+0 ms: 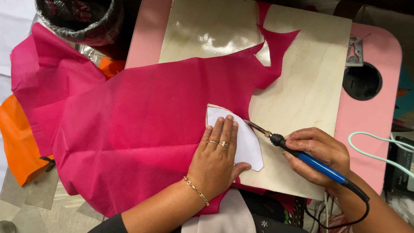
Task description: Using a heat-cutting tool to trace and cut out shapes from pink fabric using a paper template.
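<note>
1. While the left hand (214,157) lies flat with fingers spread lightly, pressing a white rounded paper template (246,140) onto a large sheet of magenta non-woven fabric (142,121), the right hand (318,155) is closed in a pen-like grip around a blue-handled hot cutting iron with a black collar and thin metal tip (302,156).

2. Seen from the head camera, the step in hand looks like tracing the template's edge with the heated tip, so that the fabric is cut to its outline.

3. The tip touches or nearly touches the template's upper right edge, just beside the left fingertips; I cannot tell whether contact is made.

4. The tool's long axis runs diagonally: tip pointing up and to the left, handle and black cord (340,220) trailing down to the right.

5. Fabric and template lie on a pale glossy wooden board (302,86), which rests on a pink table (371,116).

6. As a judgement, the next move calls for steady pressure on the template and a slow pull along the curve, keeping the tip clear of the fingers.

7. An orange fabric (17,142) lies at far left.
</note>
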